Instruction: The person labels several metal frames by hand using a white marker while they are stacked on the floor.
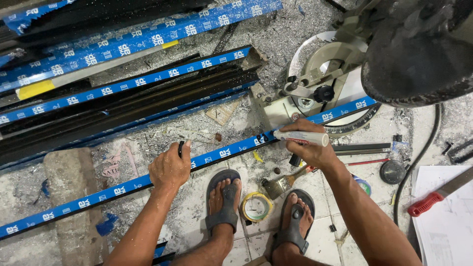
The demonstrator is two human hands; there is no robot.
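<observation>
Right hand (309, 148): your fingers clenched round white marker (301, 137), tip on blue-taped profile (148, 180) | left hand (170, 167): fingers grasping profile, floor centre, under saw (340, 74) | risk: profile may shift on shavings, smearing mark.

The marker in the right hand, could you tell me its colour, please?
The marker is white with a dark tip, seen in the head view.

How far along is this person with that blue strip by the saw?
Done: the blue strip lies across the saw's base, with shavings already on the floor. In hand: the left hand steadies it while the right hand holds a marker to it. Left: the strip is still uncut.
</observation>
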